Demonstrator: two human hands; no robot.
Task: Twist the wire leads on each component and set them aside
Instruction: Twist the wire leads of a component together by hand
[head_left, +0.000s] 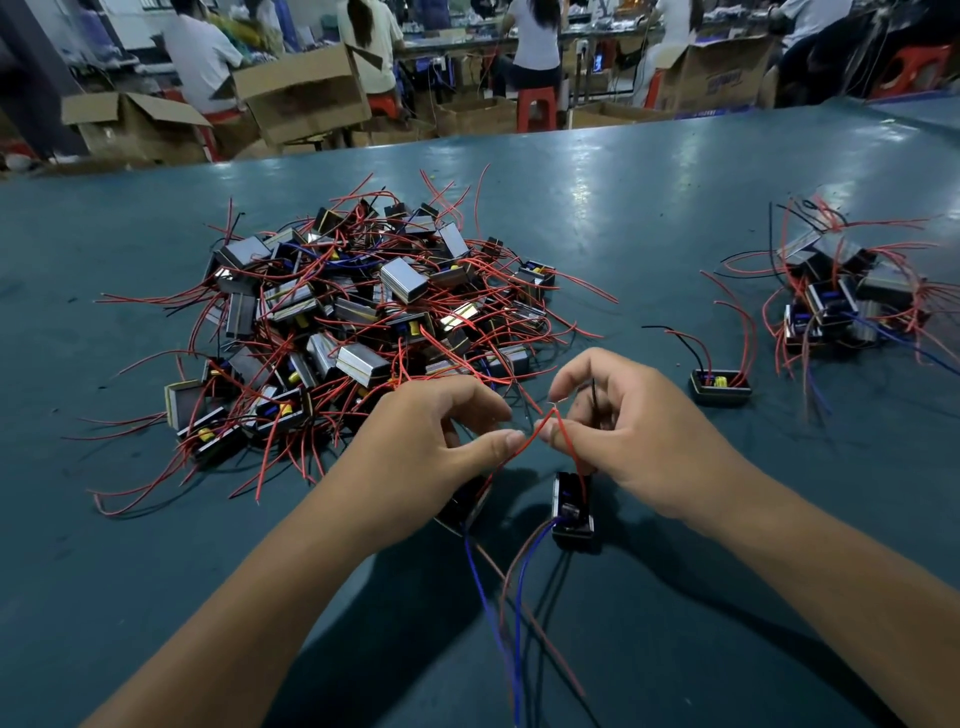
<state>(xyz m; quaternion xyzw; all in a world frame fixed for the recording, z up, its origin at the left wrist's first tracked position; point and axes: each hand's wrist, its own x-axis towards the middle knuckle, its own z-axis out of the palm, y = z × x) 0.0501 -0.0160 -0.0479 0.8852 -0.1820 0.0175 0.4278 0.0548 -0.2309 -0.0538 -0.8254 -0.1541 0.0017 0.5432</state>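
Observation:
My left hand (431, 441) and my right hand (618, 431) meet near the table's front. Each pinches a thin red lead (563, 434), and the two bare ends cross between my fingertips. A small black component (571, 506) hangs just below my right hand, its blue and brown wires trailing toward me. A second dark component (467, 504) sits partly hidden under my left wrist. A big heap of components with red leads (358, 322) lies behind my left hand. At the right, a smaller pile (847, 296) rests on the table.
A single black component (721, 385) with red and black leads stands alone between my right hand and the right pile. The green table (649, 171) stretches back to cardboard boxes (306, 93), red stools and seated people beyond its far edge.

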